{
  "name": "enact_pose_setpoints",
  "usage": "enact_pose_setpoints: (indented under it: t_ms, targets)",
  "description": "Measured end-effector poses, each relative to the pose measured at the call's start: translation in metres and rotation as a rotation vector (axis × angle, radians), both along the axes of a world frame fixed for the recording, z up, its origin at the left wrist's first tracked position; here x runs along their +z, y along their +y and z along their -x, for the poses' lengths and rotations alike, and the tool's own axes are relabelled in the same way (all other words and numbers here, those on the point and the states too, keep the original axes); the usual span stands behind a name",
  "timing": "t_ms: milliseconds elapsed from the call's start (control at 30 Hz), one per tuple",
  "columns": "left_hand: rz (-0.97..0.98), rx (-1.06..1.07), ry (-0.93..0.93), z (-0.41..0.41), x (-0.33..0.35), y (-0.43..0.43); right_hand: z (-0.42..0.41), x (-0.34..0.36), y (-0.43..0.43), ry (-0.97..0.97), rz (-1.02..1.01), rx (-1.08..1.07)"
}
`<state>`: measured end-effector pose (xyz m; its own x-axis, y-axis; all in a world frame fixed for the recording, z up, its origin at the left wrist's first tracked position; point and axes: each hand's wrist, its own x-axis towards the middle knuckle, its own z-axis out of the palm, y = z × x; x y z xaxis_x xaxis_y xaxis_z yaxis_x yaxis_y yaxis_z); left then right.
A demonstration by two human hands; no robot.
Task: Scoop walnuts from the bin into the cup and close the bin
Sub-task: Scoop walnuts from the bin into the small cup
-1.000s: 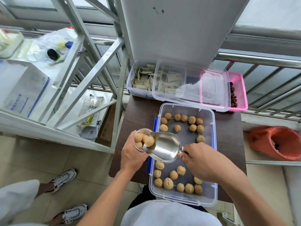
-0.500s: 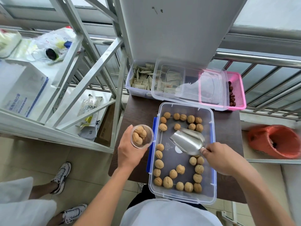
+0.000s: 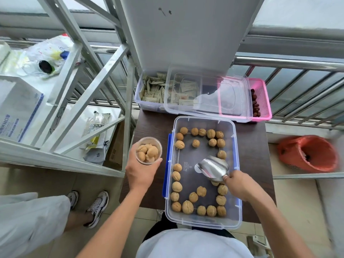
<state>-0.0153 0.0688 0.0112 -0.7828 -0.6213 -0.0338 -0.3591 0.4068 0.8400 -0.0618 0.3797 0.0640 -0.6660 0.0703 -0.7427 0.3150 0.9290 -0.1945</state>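
Observation:
A clear plastic bin (image 3: pixel 236 159) with blue side clips lies open on the dark table, with several walnuts (image 3: pixel 187 207) ringed around its floor. My left hand (image 3: pixel 140 172) holds a clear cup (image 3: pixel 149 150) of walnuts just left of the bin. My right hand (image 3: pixel 240 185) grips the handle of an empty metal scoop (image 3: pixel 212 167), which rests low inside the bin's right half. The bin's clear lid (image 3: pixel 206 94) lies behind it, across two other containers.
Behind the bin stand a clear box of sachets (image 3: pixel 150 90) and a pink basket of red dates (image 3: pixel 260 97). A metal shelf frame (image 3: pixel 128 108) borders the table on the left, a railing (image 3: pixel 297 62) runs behind, an orange bin (image 3: pixel 309 153) stands right. Another person's feet (image 3: pixel 96 207) stand lower left.
The scoop tipped its walnuts into the cup, then swung right and down into the bin, now empty. The cup stayed left of the bin and shifted slightly left.

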Motion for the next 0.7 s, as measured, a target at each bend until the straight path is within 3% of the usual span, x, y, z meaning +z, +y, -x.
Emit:
enact_pose_setpoints:
  t_ms: [167, 533, 700]
  targets:
    - [0.052, -0.093, -0.033, 0.000, -0.002, -0.002, -0.002, -0.016, -0.005, 0.030, 0.032, -0.036]
    - [-0.027, -0.163, -0.099, 0.002, 0.003, 0.005, 0.035, -0.048, -0.056, 0.158, 0.120, -0.098]
    - [-0.037, -0.167, -0.110, 0.004, 0.002, 0.001, 0.050, -0.059, -0.071, 0.176, 0.071, -0.101]
